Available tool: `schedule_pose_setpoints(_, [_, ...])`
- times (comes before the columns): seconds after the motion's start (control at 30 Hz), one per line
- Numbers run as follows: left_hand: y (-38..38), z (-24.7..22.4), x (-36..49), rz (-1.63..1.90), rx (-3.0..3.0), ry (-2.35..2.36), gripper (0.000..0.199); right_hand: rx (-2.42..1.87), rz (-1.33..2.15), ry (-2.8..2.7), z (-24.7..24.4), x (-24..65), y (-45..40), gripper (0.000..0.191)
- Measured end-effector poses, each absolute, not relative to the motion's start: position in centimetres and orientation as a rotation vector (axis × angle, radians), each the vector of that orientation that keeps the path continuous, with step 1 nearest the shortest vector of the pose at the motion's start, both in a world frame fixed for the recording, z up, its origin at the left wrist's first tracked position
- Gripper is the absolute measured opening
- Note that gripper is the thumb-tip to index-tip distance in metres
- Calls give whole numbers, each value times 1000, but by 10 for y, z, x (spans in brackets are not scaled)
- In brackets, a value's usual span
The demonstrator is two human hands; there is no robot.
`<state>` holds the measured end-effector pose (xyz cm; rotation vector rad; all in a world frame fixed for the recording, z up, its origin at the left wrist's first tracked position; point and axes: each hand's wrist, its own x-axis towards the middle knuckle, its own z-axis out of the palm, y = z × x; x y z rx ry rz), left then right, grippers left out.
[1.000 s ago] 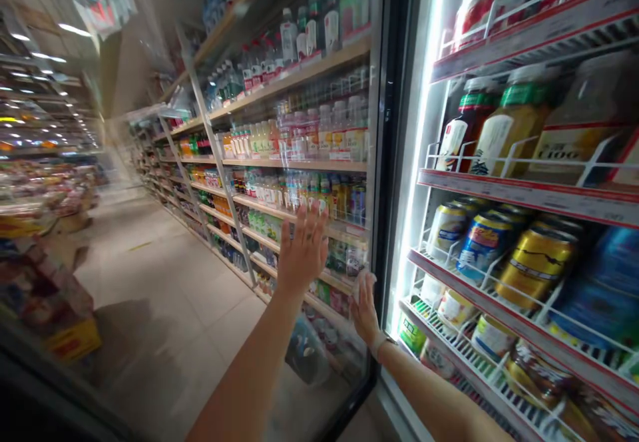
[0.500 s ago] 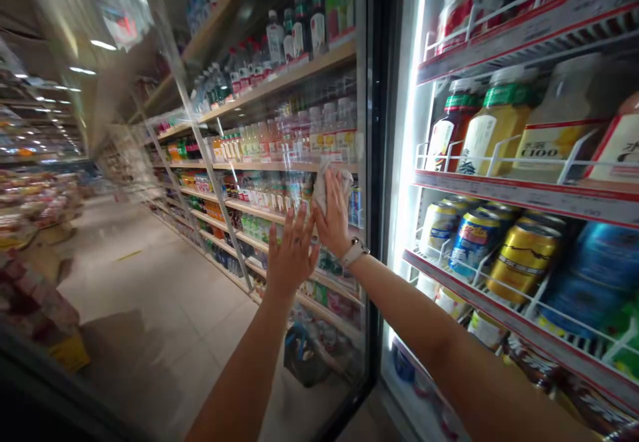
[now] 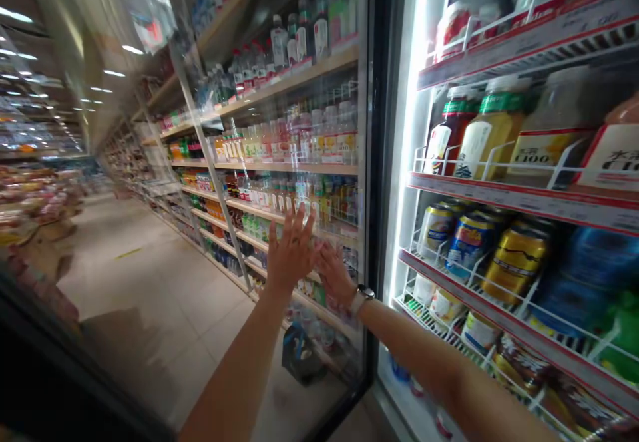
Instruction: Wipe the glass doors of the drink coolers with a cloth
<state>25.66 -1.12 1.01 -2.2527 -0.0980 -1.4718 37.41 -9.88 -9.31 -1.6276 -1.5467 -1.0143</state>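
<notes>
- Left hand (image 3: 292, 252): fingers (image 3: 298, 225) spread apart, held up at the glass door (image 3: 259, 369) of a drinks fridge, mid-frame.
- Right hand (image 3: 335, 274): just beside it at the same glass; blurred, so I cannot tell whether its fingers are apart or closed on something.
- Wristwatch (image 3: 364, 297): on the right wrist.
- Right of frame: cans (image 3: 514, 262) and bottles (image 3: 489, 136) on wire racks (image 3: 524, 196).
- Lower left: aisle floor (image 3: 134, 289).

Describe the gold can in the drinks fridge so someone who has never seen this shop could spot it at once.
Find the brightly lit fridge just right of the dark door frame. Below the shelf of bottles, look along the row of cans for the gold can. Its jagged black stripe sets it apart from the blue can beside it.
</notes>
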Motion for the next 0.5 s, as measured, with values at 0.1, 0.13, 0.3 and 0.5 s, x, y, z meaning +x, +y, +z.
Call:
schedule_pose_setpoints(0.1, [-9,13,248,-1542,-2249,46,65,-1573,-1079,-1546,19,382,-90,60])
schedule_pose_setpoints(0.13, [-8,15,240,-1554,-2260,97,66,-1561,-1123,-1535,52,381,-86,58])
schedule_pose_setpoints(0.3, [-1,23,176,-1734,-2114,-197,71,-1531,-1215,-1483,94,353,-77,56])
schedule_pose_setpoints(0.5, [14,17,129,-1609,-2083,-607,75,-1504,-1190,-1851,-73,320,-76,50])
